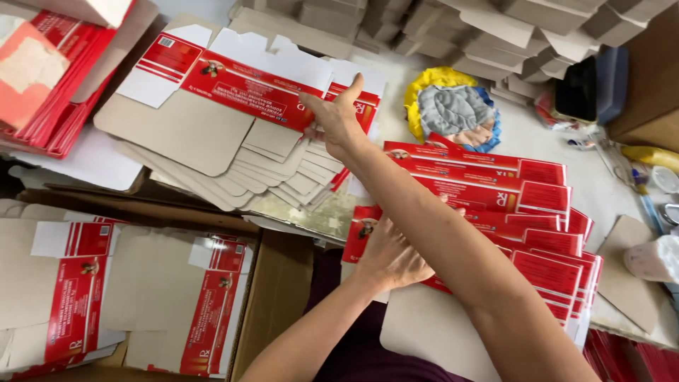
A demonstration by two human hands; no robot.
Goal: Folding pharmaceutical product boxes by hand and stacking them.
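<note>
Nearest the camera, at the bottom middle of the frame, lies a plain grey card sheet [424,332], partly under the person's arms. Just above it the left hand [392,258] rests flat, fingers spread, on the near end of a fanned row of folded red cartons [509,219]; it seems to press the row so that the pieces do not slide. I cannot tell if the fingertips also pinch one carton, because the right forearm crosses over them.

At the lower left, an open brown box [272,297] holds flat carton blanks [141,297], grey side up with red printed strips.

Farther away, in the upper middle, the right hand [338,117] is stretched out to a fanned pile of unfolded blanks [226,141]. The thumb points up and the fingers grip the edge of the top red and white blank, as if to lift only this one; the fan probably makes single pieces easy to take.

The bench [544,134] is pale and crowded. Behind the red row lies a round cloth pad [453,110], yellow, blue and grey. Along the top edge stand stacks of grey folded card [495,21]. At the upper left lies another red bundle [56,78], and at the right edge small tools and a yellow thing, too blurred to name.
</note>
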